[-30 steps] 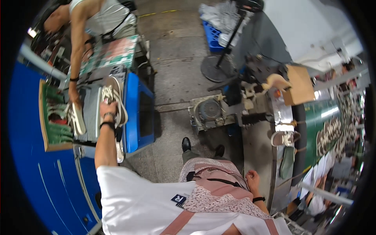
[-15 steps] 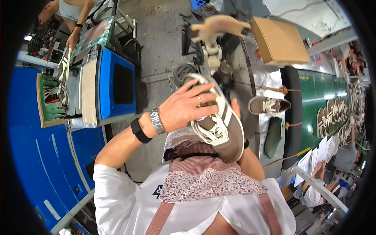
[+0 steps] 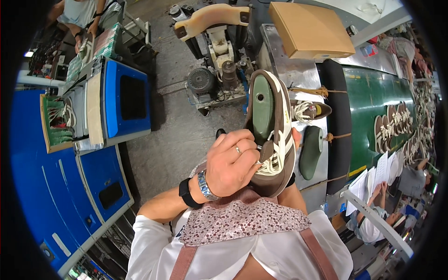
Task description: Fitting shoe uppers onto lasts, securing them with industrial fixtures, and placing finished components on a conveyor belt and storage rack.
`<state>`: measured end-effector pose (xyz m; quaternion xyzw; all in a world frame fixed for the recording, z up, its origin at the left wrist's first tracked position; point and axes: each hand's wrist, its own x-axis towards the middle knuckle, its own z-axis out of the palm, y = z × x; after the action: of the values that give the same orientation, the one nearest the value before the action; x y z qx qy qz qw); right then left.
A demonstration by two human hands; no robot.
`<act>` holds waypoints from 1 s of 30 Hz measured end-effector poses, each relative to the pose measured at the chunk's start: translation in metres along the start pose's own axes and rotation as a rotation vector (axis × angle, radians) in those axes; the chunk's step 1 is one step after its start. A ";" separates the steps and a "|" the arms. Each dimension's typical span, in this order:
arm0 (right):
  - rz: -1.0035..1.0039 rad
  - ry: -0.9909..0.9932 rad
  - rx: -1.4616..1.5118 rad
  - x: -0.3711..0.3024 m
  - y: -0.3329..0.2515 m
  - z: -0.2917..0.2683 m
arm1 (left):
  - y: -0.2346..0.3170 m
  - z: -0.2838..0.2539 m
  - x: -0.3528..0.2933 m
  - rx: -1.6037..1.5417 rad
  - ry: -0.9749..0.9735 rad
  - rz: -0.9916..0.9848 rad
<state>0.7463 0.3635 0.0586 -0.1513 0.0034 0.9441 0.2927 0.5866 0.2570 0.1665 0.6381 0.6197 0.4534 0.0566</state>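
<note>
A brown sneaker [image 3: 275, 183] with cream laces and pale stripes is upright in front of my chest, toe toward me. A green shoe last [image 3: 263, 109] with a round hole fills its opening. My left hand [image 3: 233, 163] has its fingers curled closed at the shoe's tongue [image 3: 267, 150], beside the laces; the fingertips are partly hidden. Behind the shoe's right side, my right hand [image 3: 296, 137] grips it, mostly hidden, with only a little of it showing. To the right, a second brown sneaker [image 3: 305, 110] and a loose green last [image 3: 310, 153] lie on the metal ledge.
A cardboard box [image 3: 310, 30] sits at the far right of the ledge. Beyond a black padded roll [image 3: 335, 126], several shoes stand on a green conveyor [image 3: 368, 107]. Ahead is a machine with a motor [image 3: 201, 81]; blue equipment [image 3: 126, 98] stands left. Other people work at both sides.
The shoe has turned so its opening and the green last face up. My left hand has moved from lying across the shoe to closing at its tongue. The view has shifted too.
</note>
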 end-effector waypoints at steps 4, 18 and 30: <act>0.000 -0.082 0.016 0.000 -0.008 -0.006 | -0.011 -0.004 -0.002 0.010 -0.023 -0.019; -0.541 -0.025 -1.963 0.137 0.001 0.079 | -0.173 0.055 -0.005 -0.383 0.067 -0.701; -0.369 0.270 -2.563 0.146 0.032 0.113 | -0.199 0.093 -0.019 -1.013 0.133 -0.747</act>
<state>0.5822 0.4286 0.1216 -0.4128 -0.8865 0.1993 0.0629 0.5027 0.3310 -0.0238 0.2434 0.5113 0.6789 0.4674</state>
